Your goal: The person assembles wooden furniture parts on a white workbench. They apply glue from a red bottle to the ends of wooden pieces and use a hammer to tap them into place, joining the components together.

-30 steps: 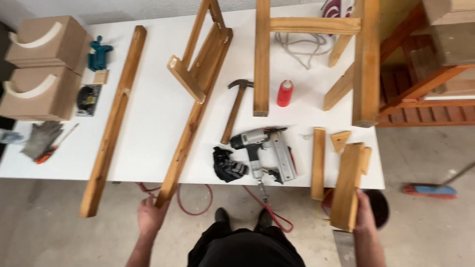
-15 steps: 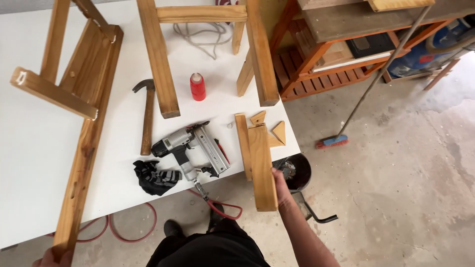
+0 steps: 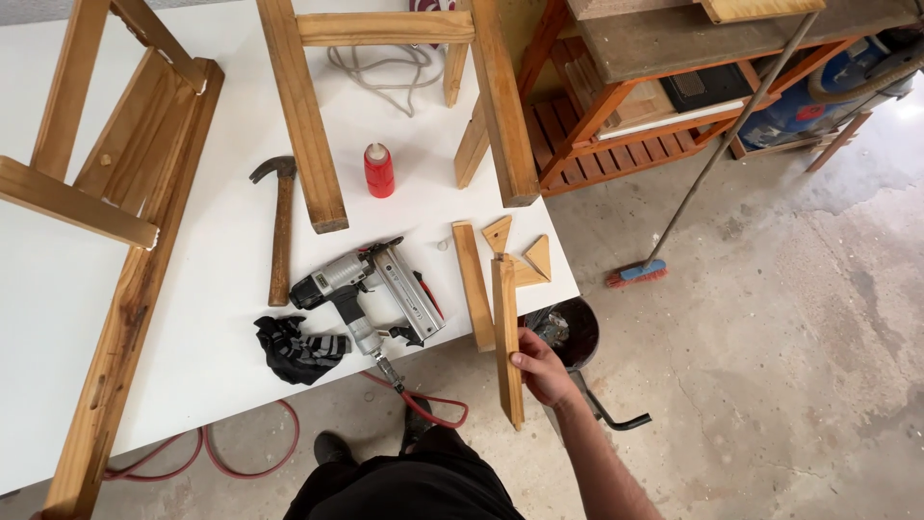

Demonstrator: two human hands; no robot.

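Observation:
My right hand grips a long narrow wooden slat at the front right corner of the white table; the slat overhangs the edge. A second slat lies just left of it, and small triangular offcuts lie beyond. A grey nail gun with a red air hose lies left of the slats, next to a black glove. My left hand is out of view.
A hammer, a red bottle and wooden frames rest on the table. A black bucket stands under the corner. A wooden shelf unit and a broom stand to the right on concrete floor.
The view has swung right, so my left hand on the long beam has left the picture. My right hand has laid the slat down along the table's right corner.

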